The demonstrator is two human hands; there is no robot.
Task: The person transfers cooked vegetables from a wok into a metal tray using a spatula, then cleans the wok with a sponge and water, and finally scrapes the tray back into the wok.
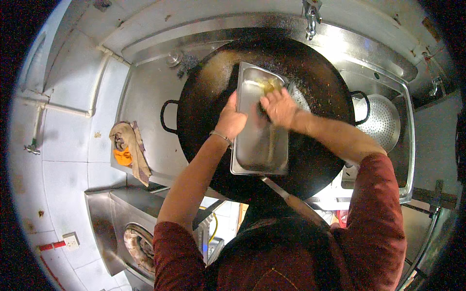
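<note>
My left hand grips the left rim of a rectangular stainless steel food pan, thumb over the edge. The pan is held over a large blackened wok with two loop handles. Inside the pan, my right hand reaches toward its far end, blurred, with the fingers by a yellowish patch. Whether that patch is a pad, residue or liquid is unclear, and so is whether the hand holds it. Partly hidden behind the pan is a perforated metal utensil in the wok. A long handle sticks out below the pan.
The wok rests across a steel sink unit. A perforated metal strainer lies in the right basin. On the left are a dark scouring pad, a beige rag and an orange cloth. A tap projects from the back wall.
</note>
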